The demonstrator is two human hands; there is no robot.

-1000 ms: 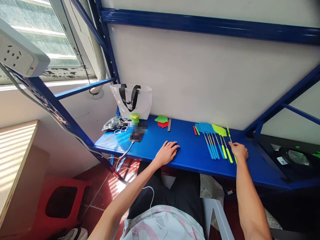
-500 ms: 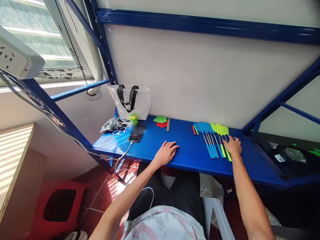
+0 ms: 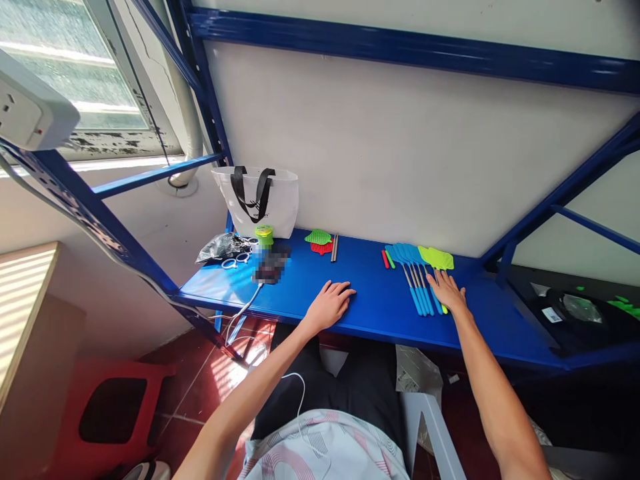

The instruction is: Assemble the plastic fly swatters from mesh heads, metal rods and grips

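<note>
My right hand [image 3: 449,291] lies palm down with fingers stretched out over the handles and shafts of the yellow-green fly swatters [image 3: 436,258], hiding much of them. Just left of it, several blue fly swatters [image 3: 419,297] lie side by side, with thin metal shafts and blue handles. My left hand [image 3: 330,305] rests on the blue table [image 3: 370,303] near its front edge, fingers loosely apart and holding nothing. Beyond it are a green leaf-shaped piece [image 3: 319,237], a red one [image 3: 321,247] partly beneath it, and metal rods [image 3: 335,248]. A red handle [image 3: 385,259] and a green handle [image 3: 391,259] lie beside the blue swatters.
A white bag [image 3: 280,200] with black straps stands at the back left. Before it are a green-lidded tub [image 3: 264,235], a clear plastic bag [image 3: 219,248], white rings [image 3: 229,263] and a blurred dark object [image 3: 271,265] with a cable. Blue frame bars [image 3: 400,50] surround the table.
My right hand has shifted left from the right edge of the yellow-green swatters to lie across their handles, its fingers straighter. My left hand stays in place. The view has shifted slightly.
</note>
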